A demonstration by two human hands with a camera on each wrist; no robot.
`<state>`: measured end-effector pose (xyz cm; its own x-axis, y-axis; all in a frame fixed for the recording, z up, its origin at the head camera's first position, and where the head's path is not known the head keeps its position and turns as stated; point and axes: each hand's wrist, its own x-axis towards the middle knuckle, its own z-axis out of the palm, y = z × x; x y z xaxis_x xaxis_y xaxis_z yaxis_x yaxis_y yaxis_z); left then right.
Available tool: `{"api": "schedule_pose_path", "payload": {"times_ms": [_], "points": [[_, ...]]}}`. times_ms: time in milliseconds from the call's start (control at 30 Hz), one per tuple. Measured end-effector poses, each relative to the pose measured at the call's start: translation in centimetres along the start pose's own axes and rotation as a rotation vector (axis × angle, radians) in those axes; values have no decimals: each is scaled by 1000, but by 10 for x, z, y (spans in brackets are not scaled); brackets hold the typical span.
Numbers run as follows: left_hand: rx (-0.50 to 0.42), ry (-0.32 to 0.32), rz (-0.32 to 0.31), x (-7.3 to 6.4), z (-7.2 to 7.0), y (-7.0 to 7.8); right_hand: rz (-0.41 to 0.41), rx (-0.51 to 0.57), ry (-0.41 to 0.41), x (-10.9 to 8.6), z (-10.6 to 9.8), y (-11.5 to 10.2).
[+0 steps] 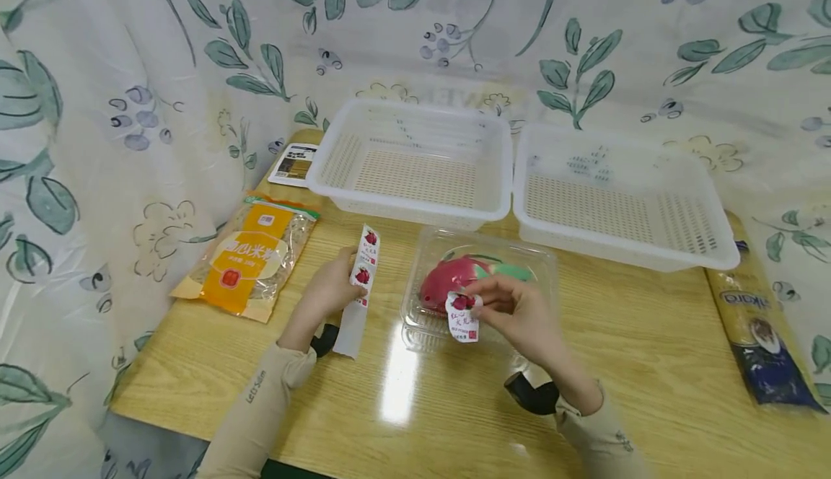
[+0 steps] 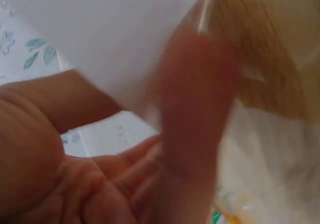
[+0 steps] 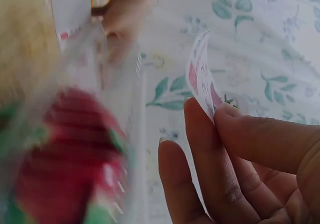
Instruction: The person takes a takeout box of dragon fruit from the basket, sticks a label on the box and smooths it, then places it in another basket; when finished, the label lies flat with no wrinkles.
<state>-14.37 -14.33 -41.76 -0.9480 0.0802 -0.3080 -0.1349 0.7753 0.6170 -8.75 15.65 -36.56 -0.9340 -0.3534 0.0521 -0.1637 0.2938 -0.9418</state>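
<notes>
A printed sticker label (image 1: 462,318) with a dragon fruit picture is pinched between the thumb and forefinger of my right hand (image 1: 519,313). That hand hovers over the near right part of a clear plastic box (image 1: 544,266), which holds a red dragon fruit (image 1: 448,277) with green tips. The same sticker (image 3: 202,78) looks curved in the right wrist view. To the left of the box, my left hand (image 1: 330,284) pinches a strip of sticker backing (image 1: 353,324) with several labels left on its upper part. In the left wrist view the strip (image 2: 110,28) is blurred and shows white.
Two white perforated baskets (image 1: 415,208) (image 1: 623,244) stand side by side at the back. An orange food bag (image 1: 249,259) lies on the left, with a small packet (image 1: 293,165) behind it. A gold and blue bag (image 1: 759,327) lies at the right table edge.
</notes>
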Motion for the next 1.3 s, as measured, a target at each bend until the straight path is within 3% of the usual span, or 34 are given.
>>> {"api": "schedule_pose_path", "payload": {"times_ms": [200, 300, 400, 467, 533, 600, 667, 733, 800, 967, 1300], "points": [[234, 189, 1, -12, -1, 20, 63, -45, 9, 17, -36, -5], [306, 318, 64, -24, 0, 41, 95, -80, -12, 26, -48, -7], [357, 471, 216, -35, 6, 64, 142, -80, -51, 33, -55, -6], [390, 559, 375, -40, 13, 78, 168, -58, -86, 37, -57, -4], [433, 601, 547, -43, 22, 91, 192, -33, -119, 40, -58, 0], [490, 602, 720, -46, 32, 101, 196, -17, -146, 42, -58, 4], [555, 563, 852, -48, 44, 110, 188, -24, -163, 43, -59, 9], [633, 507, 939, -50, 56, 116, 167, -47, -168, 44, -60, 13], [703, 450, 983, -51, 67, 119, 161, -64, -175, 43, -61, 16], [824, 334, 947, -53, 83, 115, 147, -71, -197, 43, -63, 20], [897, 277, 916, -51, 90, 107, 97, -90, -247, 39, -68, 23]]}}
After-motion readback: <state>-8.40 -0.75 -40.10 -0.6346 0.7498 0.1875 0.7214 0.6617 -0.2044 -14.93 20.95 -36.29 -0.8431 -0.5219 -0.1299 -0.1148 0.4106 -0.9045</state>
